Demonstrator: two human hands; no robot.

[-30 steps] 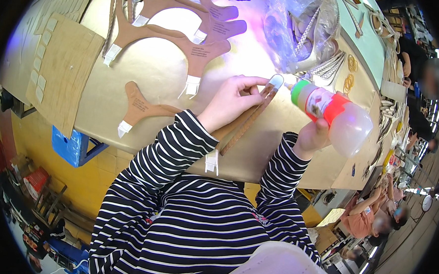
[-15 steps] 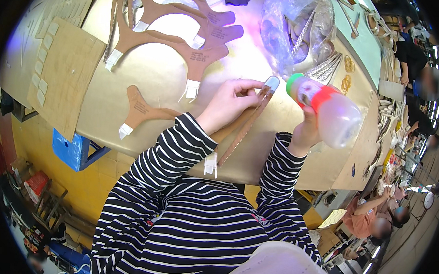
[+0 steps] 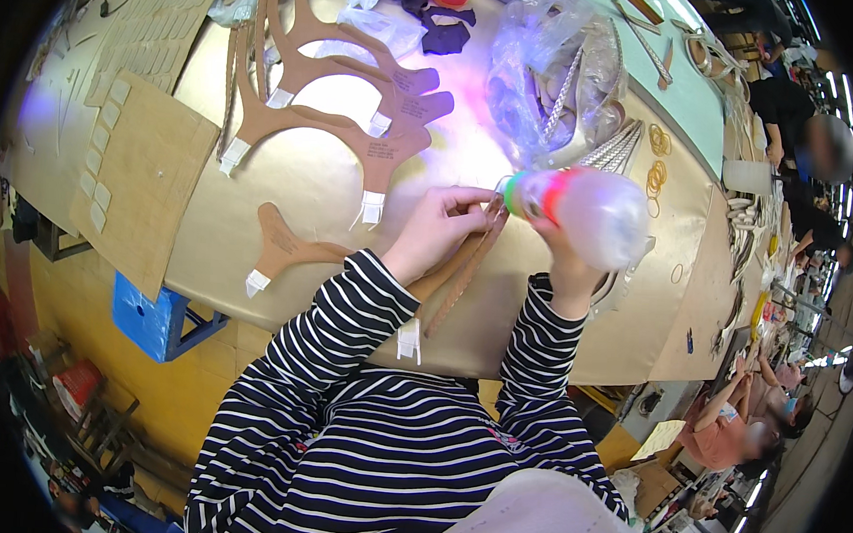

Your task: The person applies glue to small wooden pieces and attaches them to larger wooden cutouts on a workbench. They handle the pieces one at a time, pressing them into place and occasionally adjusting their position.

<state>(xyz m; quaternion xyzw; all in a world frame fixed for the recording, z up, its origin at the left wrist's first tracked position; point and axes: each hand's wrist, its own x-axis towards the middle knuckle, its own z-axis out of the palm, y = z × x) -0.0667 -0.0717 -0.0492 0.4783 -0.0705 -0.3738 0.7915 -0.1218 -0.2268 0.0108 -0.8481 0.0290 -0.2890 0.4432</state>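
The glue bottle, tipped nozzle-first toward nine o'clock in the right hand whose fingers wrap its belly, meets the cardboard strip pinched by the left hand; a hard squeeze could flood glue onto those pinching fingertips.

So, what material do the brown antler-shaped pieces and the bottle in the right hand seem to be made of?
The antler-shaped pieces look like matte brown cardboard: flat, thin, cleanly cut edges. The bottle in the right hand looks like translucent, slightly glossy plastic; light glows through it. The strip under the left hand seems to be cardboard too.
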